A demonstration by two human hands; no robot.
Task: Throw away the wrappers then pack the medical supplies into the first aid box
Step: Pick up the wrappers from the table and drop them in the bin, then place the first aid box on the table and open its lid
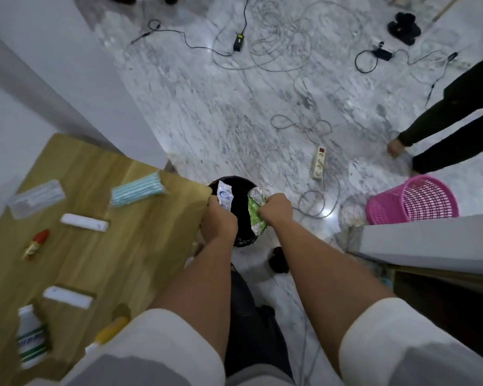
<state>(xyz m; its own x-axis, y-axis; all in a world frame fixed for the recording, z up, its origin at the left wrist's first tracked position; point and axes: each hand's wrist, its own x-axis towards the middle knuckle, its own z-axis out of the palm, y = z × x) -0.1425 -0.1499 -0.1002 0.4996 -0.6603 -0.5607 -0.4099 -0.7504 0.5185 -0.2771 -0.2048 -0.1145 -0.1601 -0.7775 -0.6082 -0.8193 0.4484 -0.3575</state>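
My left hand (219,218) grips a white and blue wrapper (224,195) over the black bin (241,188) on the floor. My right hand (275,211) grips a green and white wrapper (256,211) above the same bin. On the wooden table (76,263) to the left lie a pack of light blue masks (138,190), a clear flat pack (35,199), two white boxes (84,222) (67,297), a small red tube (37,243), a white bottle with a green label (31,335) and a yellow tube (110,331). No first aid box is in view.
Cables and a power strip (318,162) lie across the marble floor. A pink basket (413,200) stands at the right, next to a grey ledge (430,238). Another person's legs (444,129) stand at the far right. A white wall borders the table.
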